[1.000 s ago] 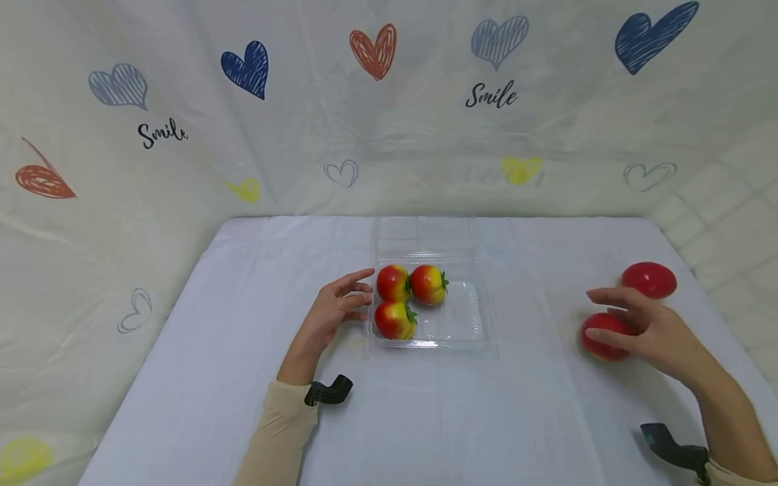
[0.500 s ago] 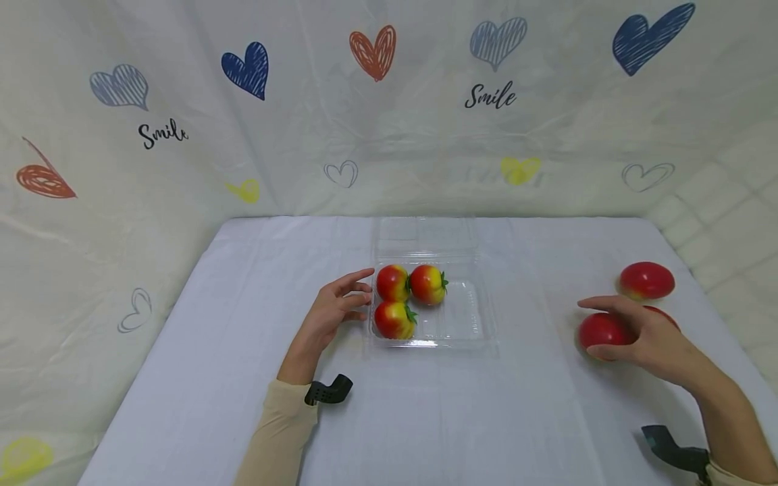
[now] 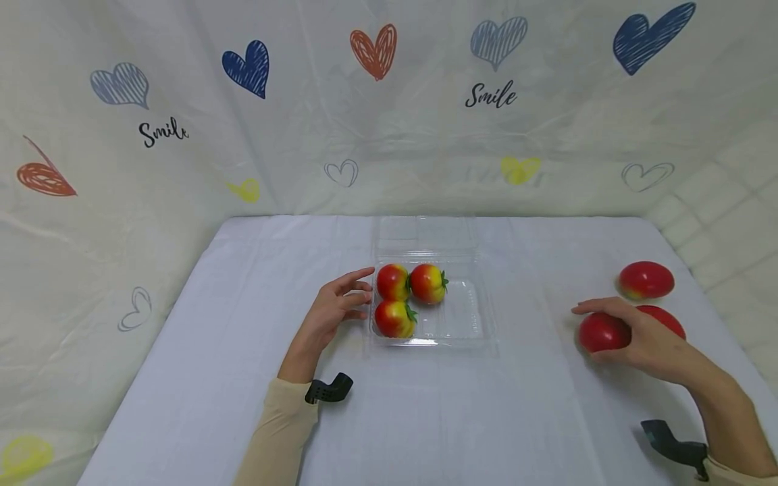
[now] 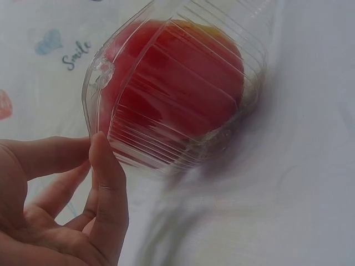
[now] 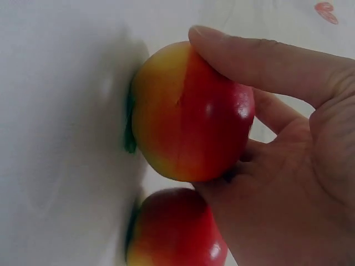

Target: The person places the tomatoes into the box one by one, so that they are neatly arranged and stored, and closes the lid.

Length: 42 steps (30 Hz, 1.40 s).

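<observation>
In the head view, my right hand curls round a red-and-yellow tomato on the right of the table. Seen from the right wrist, the thumb lies over that tomato, whose green calyx faces the tablecloth; whether it is lifted I cannot tell. A second tomato sits partly behind the hand, a third farther back. My left hand rests its extended fingers against the left edge of a clear plastic box. Inside the box's left part lie a front tomato and two rear ones.
The box's transparent lid lies folded open behind it. A white cloth covers the table. Behind stands a pale curtain printed with hearts. Each wrist wears a black camera mount.
My right hand has shifted slightly left and its thumb has moved nearer me, settling round the tomato. The tomato behind that hand has come into view. My left hand has stayed still.
</observation>
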### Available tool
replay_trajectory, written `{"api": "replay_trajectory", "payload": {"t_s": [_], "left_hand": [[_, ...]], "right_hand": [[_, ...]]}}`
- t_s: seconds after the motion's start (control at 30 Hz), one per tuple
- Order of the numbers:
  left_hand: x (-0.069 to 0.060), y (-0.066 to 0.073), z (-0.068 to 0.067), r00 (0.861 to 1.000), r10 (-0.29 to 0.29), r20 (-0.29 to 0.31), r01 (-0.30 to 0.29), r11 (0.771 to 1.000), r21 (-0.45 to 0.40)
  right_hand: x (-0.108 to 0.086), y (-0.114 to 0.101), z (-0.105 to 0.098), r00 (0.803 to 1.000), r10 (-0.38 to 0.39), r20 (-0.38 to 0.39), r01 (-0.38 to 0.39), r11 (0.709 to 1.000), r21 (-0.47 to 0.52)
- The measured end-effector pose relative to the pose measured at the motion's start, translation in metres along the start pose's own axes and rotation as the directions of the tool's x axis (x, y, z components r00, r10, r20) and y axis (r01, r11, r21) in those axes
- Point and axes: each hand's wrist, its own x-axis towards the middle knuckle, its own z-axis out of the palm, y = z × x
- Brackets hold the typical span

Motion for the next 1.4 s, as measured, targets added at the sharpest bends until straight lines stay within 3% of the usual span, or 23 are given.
{"api": "replay_trajectory", "payload": {"t_s": [0.17,0.63,0.9,1.1,1.4], "left_hand": [[0.0,0.0,0.0,1.0,0.001,0.003,-0.001,1.0,0.01],[-0.002,0.0,0.0,1.0,0.003,0.003,-0.003,1.0,-0.002],[-0.002,0.001,0.0,1.0,0.007,0.013,-0.007,1.0,0.004],[-0.002,0.002,0.001,1.0,0.013,0.013,-0.013,1.0,0.003],[0.001,-0.001,-0.001,1.0,0.005,0.004,-0.005,1.0,0.001]], "right_hand": [[0.0,-0.001,0.003,0.994,0.085,0.07,-0.085,0.996,0.008],[0.005,-0.003,0.003,0.975,0.214,0.058,-0.214,0.977,-0.005],[0.01,-0.006,0.002,0.982,0.179,-0.067,-0.178,0.984,0.021],[0.012,-0.009,0.004,0.983,0.161,-0.088,-0.152,0.983,0.107],[0.018,-0.012,0.013,0.982,0.119,-0.145,-0.1,0.986,0.131]]}}
